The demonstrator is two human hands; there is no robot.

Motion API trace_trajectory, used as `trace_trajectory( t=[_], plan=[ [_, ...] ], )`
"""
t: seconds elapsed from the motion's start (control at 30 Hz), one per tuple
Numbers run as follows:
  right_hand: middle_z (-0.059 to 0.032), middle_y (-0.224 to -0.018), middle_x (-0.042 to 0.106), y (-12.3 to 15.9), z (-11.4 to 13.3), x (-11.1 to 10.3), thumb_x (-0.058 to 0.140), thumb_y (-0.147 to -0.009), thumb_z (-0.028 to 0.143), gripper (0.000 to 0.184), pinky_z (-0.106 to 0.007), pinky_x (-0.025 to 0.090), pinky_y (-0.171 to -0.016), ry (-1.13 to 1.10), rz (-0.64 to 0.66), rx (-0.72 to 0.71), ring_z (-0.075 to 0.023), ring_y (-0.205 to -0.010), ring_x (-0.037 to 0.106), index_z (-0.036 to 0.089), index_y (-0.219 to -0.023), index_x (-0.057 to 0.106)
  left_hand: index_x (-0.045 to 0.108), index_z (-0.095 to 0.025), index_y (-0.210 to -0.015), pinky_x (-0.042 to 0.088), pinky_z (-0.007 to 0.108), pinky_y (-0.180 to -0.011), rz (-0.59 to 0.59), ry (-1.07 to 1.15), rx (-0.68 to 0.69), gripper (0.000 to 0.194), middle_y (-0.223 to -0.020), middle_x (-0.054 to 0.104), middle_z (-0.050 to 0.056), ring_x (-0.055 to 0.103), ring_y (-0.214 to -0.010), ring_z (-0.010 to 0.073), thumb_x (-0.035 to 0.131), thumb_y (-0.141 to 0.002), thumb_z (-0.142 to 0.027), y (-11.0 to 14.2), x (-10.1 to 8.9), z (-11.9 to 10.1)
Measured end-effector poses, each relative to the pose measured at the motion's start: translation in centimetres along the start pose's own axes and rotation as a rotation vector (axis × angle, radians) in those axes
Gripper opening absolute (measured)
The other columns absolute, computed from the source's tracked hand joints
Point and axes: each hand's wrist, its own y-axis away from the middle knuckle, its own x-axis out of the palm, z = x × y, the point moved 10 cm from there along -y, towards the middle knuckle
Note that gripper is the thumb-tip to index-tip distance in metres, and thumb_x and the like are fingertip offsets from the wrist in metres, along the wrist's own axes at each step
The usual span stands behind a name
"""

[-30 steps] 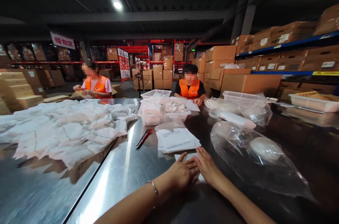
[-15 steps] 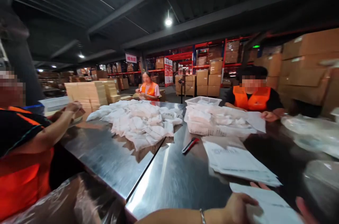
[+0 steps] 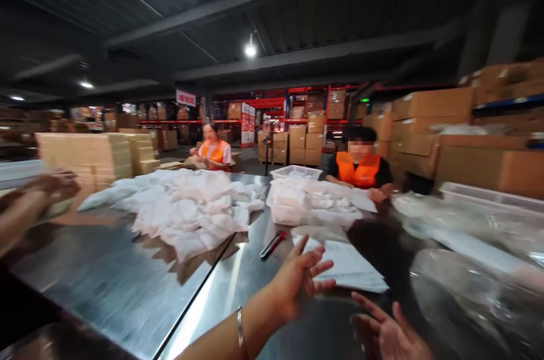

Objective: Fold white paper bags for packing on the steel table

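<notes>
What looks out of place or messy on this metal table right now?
The white packets lie in a loose, sprawling heap across the table seam rather than in the basket. A red-and-black utility knife lies loose beside the paper stack. Both hands, left and right, are empty.

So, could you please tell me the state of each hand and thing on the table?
Left hand: open, fingers spread, holding nothing, above the paper stack.
Right hand: open, empty.
Paper stack: lying flat.
Basket: heaped with white packets.
Cutter: lying untouched.
Plastic bag: crumpled, blurred.
</notes>
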Motion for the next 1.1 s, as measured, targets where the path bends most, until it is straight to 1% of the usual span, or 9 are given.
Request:
trace_trajectory(
  t=[0.07, 0.13, 0.2, 0.3, 0.37, 0.57, 0.73, 0.87, 1.1],
  plan=[
    [-0.0115, -0.103, 0.070, 0.7, 0.1, 2.5, 0.073, -0.075, 0.063, 0.061, -0.031, 0.050, -0.077, 0.004, 0.099, -0.028, -0.0217, -0.088, 0.067, 0.022, -0.120, 0.064, 0.046, -0.022, -0.132, 0.053, 0.035, -0.079, 0.076, -0.202, -0.099, 0.071, -0.135, 0.051, 0.013, 0.062, -0.109, 0.0271, 0.074, -0.067, -0.021, -0.7, 0.1, 4.3],
    [-0.0092, -0.096, 0.071, 1.2, 0.1, 4.2, 0.071, -0.077, 0.063, 0.054, -0.026, 0.049, -0.074, 0.017, 0.158, -0.054, -0.0186, -0.084, 0.067, 0.022, -0.114, 0.069, 0.055, -0.016, -0.124, 0.051, 0.037, -0.086, 0.119, -0.480, -0.086, 0.056, -0.131, 0.055, 0.015, 0.060, -0.111, 0.0277, 0.068, -0.070, -0.018, -2.1, -0.1, 6.9],
    [-0.0087, -0.091, 0.072, 1.3, 0.1, 4.9, 0.070, -0.077, 0.065, 0.055, -0.024, 0.048, -0.072, 0.025, 0.177, -0.073, -0.0179, -0.081, 0.067, 0.022, -0.111, 0.070, 0.060, -0.014, -0.118, 0.046, 0.037, -0.097, 0.121, -0.896, 0.048, 0.043, -0.127, 0.059, 0.014, 0.057, -0.115, 0.0258, 0.059, -0.075, -0.013, -4.2, -0.3, 7.2],
    [-0.0096, -0.091, 0.072, 1.0, -0.2, 4.9, 0.069, -0.076, 0.069, 0.058, -0.026, 0.049, -0.074, 0.028, 0.205, -0.092, -0.0183, -0.080, 0.068, 0.021, -0.109, 0.071, 0.062, -0.015, -0.121, 0.036, 0.034, -0.109, 0.112, -1.548, 0.316, 0.044, -0.131, 0.058, 0.011, 0.050, -0.125, 0.0220, 0.049, -0.079, -0.005, -7.4, 0.1, 6.2],
    [-0.0096, -0.092, 0.073, 0.8, -0.5, 4.9, 0.067, -0.077, 0.069, 0.058, -0.027, 0.048, -0.075, 0.034, 0.254, -0.079, -0.0181, -0.079, 0.068, 0.021, -0.110, 0.071, 0.063, -0.014, -0.120, 0.035, 0.033, -0.109, 0.115, -1.752, 0.369, 0.045, -0.133, 0.057, 0.012, 0.049, -0.126, 0.0219, 0.045, -0.081, -0.003, -9.4, -0.3, 6.0],
    [-0.0101, -0.092, 0.073, 0.3, -1.3, 5.1, 0.062, -0.076, 0.076, 0.068, -0.024, 0.044, -0.079, 0.111, 0.380, -0.053, -0.0168, -0.087, 0.068, 0.020, -0.114, 0.070, 0.071, -0.011, -0.091, 0.049, 0.039, -0.083, 0.082, -1.956, 0.261, 0.026, -0.089, 0.069, 0.015, 0.066, -0.092, 0.0293, 0.046, -0.084, -0.010, -13.1, -2.8, 6.8],
    [-0.0105, -0.094, 0.073, 0.6, -1.6, 5.6, 0.058, -0.081, 0.074, 0.066, -0.023, 0.042, -0.077, 0.114, 0.412, -0.046, -0.0161, -0.087, 0.068, 0.019, -0.117, 0.068, 0.067, -0.011, -0.101, 0.046, 0.041, -0.083, 0.120, -2.088, 0.293, 0.034, -0.094, 0.067, 0.016, 0.065, -0.094, 0.0309, 0.042, -0.081, -0.002, -13.2, -2.1, 6.8],
    [-0.0104, -0.094, 0.072, 0.9, -1.8, 5.9, 0.057, -0.082, 0.074, 0.066, -0.023, 0.042, -0.078, 0.111, 0.411, -0.038, -0.0159, -0.088, 0.067, 0.019, -0.117, 0.068, 0.058, -0.014, -0.119, 0.047, 0.039, -0.081, 0.177, -2.147, 0.324, 0.043, -0.097, 0.067, 0.013, 0.064, -0.094, 0.0317, 0.050, -0.078, -0.003, -12.8, -1.7, 6.7],
    [-0.0098, -0.091, 0.073, 0.8, -1.2, 5.6, 0.059, -0.081, 0.074, 0.064, -0.024, 0.046, -0.074, 0.034, 0.370, -0.049, -0.0167, -0.081, 0.069, 0.020, -0.115, 0.069, 0.057, -0.012, -0.117, 0.048, 0.042, -0.081, 0.152, -2.194, 0.373, 0.041, -0.098, 0.066, 0.017, 0.064, -0.093, 0.0307, 0.041, -0.082, 0.003, -12.2, -0.8, 5.8]
  ],
)
